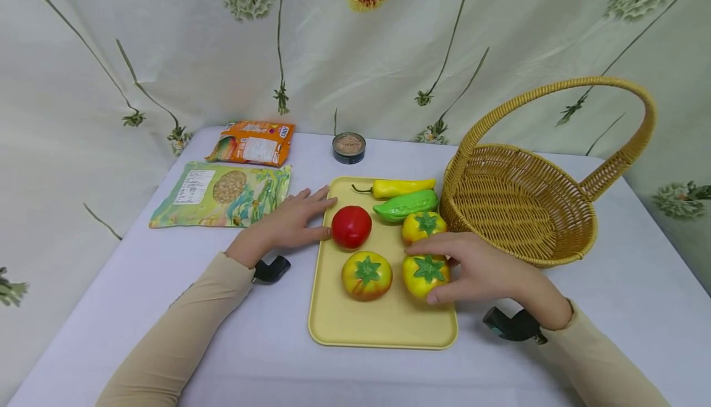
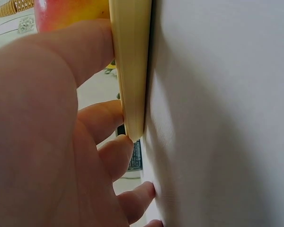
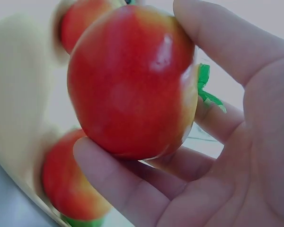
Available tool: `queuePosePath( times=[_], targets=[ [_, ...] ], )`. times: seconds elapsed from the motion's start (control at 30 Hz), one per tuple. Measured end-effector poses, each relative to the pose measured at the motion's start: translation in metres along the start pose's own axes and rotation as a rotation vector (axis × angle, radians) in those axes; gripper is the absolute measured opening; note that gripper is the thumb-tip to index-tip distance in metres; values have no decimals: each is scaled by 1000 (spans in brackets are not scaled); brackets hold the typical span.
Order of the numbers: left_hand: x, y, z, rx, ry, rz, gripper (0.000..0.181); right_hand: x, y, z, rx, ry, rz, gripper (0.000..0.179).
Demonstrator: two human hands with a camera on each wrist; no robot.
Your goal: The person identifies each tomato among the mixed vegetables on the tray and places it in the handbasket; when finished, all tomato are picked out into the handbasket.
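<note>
My right hand grips a yellow-red tomato with a green star-shaped top. Thumb and fingers curl round its sides in the right wrist view, where the tomato's red underside faces the camera. My left hand rests its fairly straight fingers against the left rim of a yellow tray; in the left wrist view, fingertips touch the tray's edge. Also on the tray lie a red tomato, a yellow-red tomato, another yellow tomato, a green pepper and a yellow chili pepper.
A wicker basket with a tall handle stands right of the tray, close to its edge. Behind the tray is a small round tin. At the back left lie an orange packet and a green-yellow bag.
</note>
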State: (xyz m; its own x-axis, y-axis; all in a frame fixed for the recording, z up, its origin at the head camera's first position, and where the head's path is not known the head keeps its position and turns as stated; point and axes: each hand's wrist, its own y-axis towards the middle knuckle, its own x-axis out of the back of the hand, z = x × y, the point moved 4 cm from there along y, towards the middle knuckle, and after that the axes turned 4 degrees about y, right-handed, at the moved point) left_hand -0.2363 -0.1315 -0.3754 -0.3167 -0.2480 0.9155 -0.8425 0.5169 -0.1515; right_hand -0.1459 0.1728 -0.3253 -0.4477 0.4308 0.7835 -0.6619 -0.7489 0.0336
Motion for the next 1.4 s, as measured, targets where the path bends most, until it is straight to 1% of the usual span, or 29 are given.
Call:
queuePosePath(
  times=[0.07, 0.33, 0.5, 0.57, 0.67, 0.8, 1.0, 1.07, 1.13, 1.3, 1.4],
  targets=[
    [0, 0, 0, 3, 0, 1, 69, 6, -3, 0, -8, 10, -26, 66],
    [-1, 1, 1, 8, 3, 4, 69, 36, -19, 2, 3, -23, -153, 63],
    [-2, 2, 3, 12, 0, 5, 69, 57, -30, 0, 47, -48, -276, 66],
    [-2, 1, 3, 12, -3, 4, 69, 65, -34, -2, 47, -48, -322, 67],
    [-2, 1, 2, 8, -3, 2, 69, 72, -39, -6, 3, -46, -371, 67],
    [-2, 2, 2, 11, -5, 5, 70, 76, -43, -13, -59, -39, -404, 65],
    [-2, 2, 2, 9, -2, 2, 70, 81, -45, -24, -85, 5, -427, 63],
    [-2, 2, 3, 7, -1, 0, 70, 83, -46, -28, -105, 13, -436, 62],
    [-2, 2, 3, 4, 4, -3, 70, 84, -46, -31, -140, 21, -444, 60],
    [-1, 2, 2, 5, 7, 1, 69, 85, -46, -40, -261, 29, -455, 59],
    [-1, 2, 3, 6, 7, 3, 69, 86, -45, -45, -324, 17, -461, 60]
  ],
)
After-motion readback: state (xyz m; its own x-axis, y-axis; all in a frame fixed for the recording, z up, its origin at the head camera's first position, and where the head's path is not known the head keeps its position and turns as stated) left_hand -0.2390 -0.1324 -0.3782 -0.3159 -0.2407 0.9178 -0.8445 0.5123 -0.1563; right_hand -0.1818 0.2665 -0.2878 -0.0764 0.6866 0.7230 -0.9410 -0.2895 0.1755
